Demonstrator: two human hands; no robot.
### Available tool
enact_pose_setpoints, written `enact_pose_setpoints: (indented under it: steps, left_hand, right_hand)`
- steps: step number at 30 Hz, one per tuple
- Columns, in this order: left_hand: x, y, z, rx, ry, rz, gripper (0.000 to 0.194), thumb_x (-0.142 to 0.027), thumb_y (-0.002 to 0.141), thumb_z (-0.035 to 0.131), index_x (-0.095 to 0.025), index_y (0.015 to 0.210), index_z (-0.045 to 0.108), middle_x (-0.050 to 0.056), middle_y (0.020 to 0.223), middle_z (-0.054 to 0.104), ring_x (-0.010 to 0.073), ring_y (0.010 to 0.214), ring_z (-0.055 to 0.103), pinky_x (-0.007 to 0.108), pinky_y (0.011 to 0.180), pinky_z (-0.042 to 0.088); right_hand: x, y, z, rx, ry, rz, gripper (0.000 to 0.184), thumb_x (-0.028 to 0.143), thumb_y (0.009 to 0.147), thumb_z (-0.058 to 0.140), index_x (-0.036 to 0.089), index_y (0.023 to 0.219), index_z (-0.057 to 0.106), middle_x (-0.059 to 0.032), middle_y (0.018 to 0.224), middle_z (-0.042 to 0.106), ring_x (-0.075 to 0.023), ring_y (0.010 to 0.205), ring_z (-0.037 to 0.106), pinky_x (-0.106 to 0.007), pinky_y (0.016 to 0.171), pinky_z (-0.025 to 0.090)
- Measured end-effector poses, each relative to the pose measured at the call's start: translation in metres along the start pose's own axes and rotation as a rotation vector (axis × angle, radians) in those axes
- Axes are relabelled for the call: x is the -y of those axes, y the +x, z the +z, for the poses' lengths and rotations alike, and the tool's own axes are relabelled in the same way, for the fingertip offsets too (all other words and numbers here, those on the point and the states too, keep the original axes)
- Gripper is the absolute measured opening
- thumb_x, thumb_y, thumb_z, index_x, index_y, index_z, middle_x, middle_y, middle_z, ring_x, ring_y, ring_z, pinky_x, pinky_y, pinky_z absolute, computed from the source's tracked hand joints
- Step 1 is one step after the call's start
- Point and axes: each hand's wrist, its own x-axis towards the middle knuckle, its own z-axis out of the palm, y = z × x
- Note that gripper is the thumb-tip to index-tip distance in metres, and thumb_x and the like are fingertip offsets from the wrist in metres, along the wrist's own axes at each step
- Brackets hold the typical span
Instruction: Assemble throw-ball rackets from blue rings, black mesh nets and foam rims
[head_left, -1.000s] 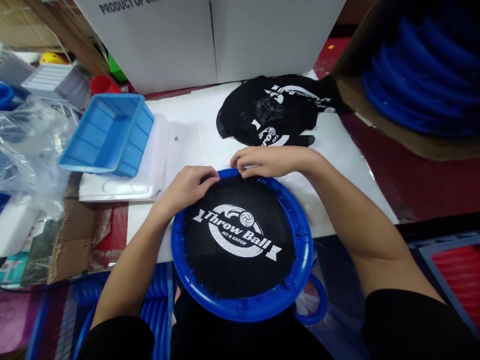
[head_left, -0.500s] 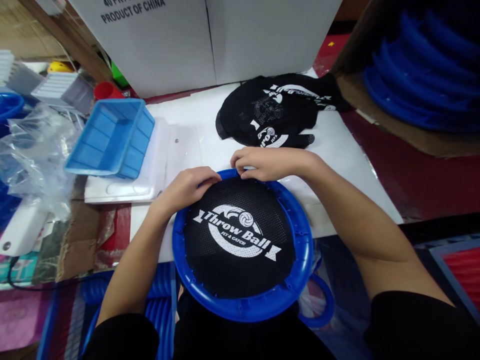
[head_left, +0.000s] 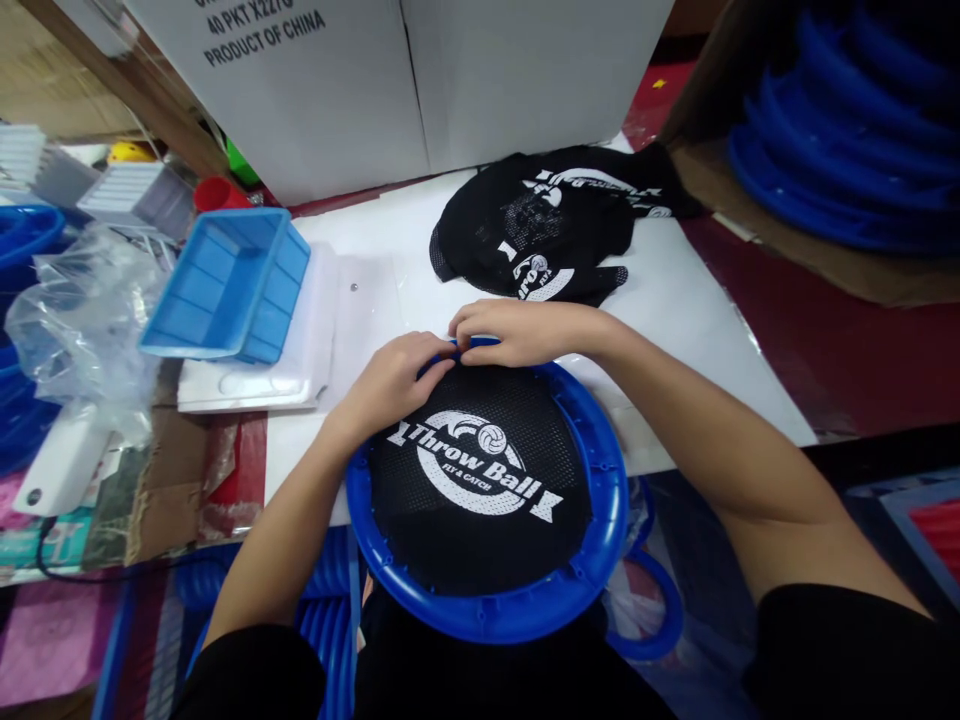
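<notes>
A blue plastic ring lies tilted at the table's front edge, partly over my lap. Inside it is a round black mesh printed "Throw Ball". My left hand grips the ring's far rim, its thumb over the mesh edge. Right beside it, my right hand pinches the same rim with bent fingers. The two sets of fingertips almost meet and hide that bit of rim. Just beyond my right hand, more black printed mesh pieces lie in a loose heap on the white table cover.
A light blue bin stands on a white slab at left, near a clear plastic bag. A large white carton closes off the back. Blue rings are stacked in a box at far right; another blue ring hangs below.
My left hand has slid a little to the right along the rim, and my right hand slightly left, so the fingertips are closer together. The ring stays nearly in place.
</notes>
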Motion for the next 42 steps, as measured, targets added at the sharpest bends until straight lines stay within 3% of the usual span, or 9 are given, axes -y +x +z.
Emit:
enact_pose_setpoints:
  steps: [12,19,26,32,38,42]
  left_hand:
    - [0.003,0.004,0.009,-0.131,-0.144,-0.102,0.008,-0.020,0.096,0.064,-0.020,0.097,0.072,0.002,0.090,0.077,0.0154,0.078,0.067,0.031,0.077,0.054]
    - [0.008,0.007,0.008,-0.155,-0.210,-0.116,0.009,-0.020,0.095,0.062,-0.019,0.097,0.071,0.002,0.087,0.075,0.0135,0.074,0.063,0.028,0.072,0.053]
    - [0.008,0.006,0.008,-0.087,-0.088,-0.100,0.016,-0.016,0.093,0.056,-0.021,0.096,0.071,0.004,0.095,0.077,0.0169,0.083,0.067,0.033,0.082,0.054]
    - [0.013,0.004,-0.002,0.031,-0.088,-0.058,0.022,-0.016,0.094,0.052,-0.021,0.100,0.073,0.005,0.099,0.077,0.0186,0.090,0.070,0.036,0.090,0.056]
    - [0.013,0.003,-0.006,0.121,0.039,-0.008,0.027,-0.016,0.095,0.049,-0.022,0.102,0.074,0.007,0.102,0.073,0.0226,0.096,0.068,0.039,0.090,0.054]
    - [0.010,0.002,-0.005,0.152,0.155,-0.015,0.029,-0.015,0.096,0.047,-0.023,0.104,0.074,0.008,0.102,0.069,0.0238,0.093,0.066,0.038,0.085,0.054]
  right_hand:
    - [0.004,0.009,0.012,-0.067,-0.008,0.065,0.011,0.014,0.094,0.056,0.018,0.090,0.066,-0.0095,0.101,0.071,-0.0221,0.094,0.062,-0.035,0.088,0.047]
    - [-0.009,0.013,0.011,-0.104,0.125,0.107,0.009,0.020,0.094,0.056,0.019,0.093,0.064,-0.0067,0.100,0.070,-0.0202,0.091,0.061,-0.032,0.085,0.045]
    - [-0.004,0.015,0.018,-0.155,0.050,0.113,0.004,0.016,0.085,0.060,0.019,0.085,0.063,-0.0065,0.095,0.069,-0.0213,0.091,0.060,-0.033,0.086,0.044]
    - [0.007,0.016,0.025,-0.172,-0.046,0.171,0.004,0.015,0.085,0.062,0.019,0.084,0.065,-0.0070,0.095,0.071,-0.0217,0.093,0.060,-0.032,0.084,0.041]
    - [0.011,0.016,0.023,-0.167,0.003,0.280,0.004,0.016,0.085,0.064,0.018,0.082,0.066,-0.0068,0.092,0.073,-0.0205,0.087,0.062,-0.031,0.078,0.040]
    - [0.008,0.018,0.020,-0.151,0.062,0.263,0.006,0.014,0.084,0.064,0.017,0.082,0.069,-0.0058,0.088,0.073,-0.0189,0.083,0.062,-0.030,0.077,0.041]
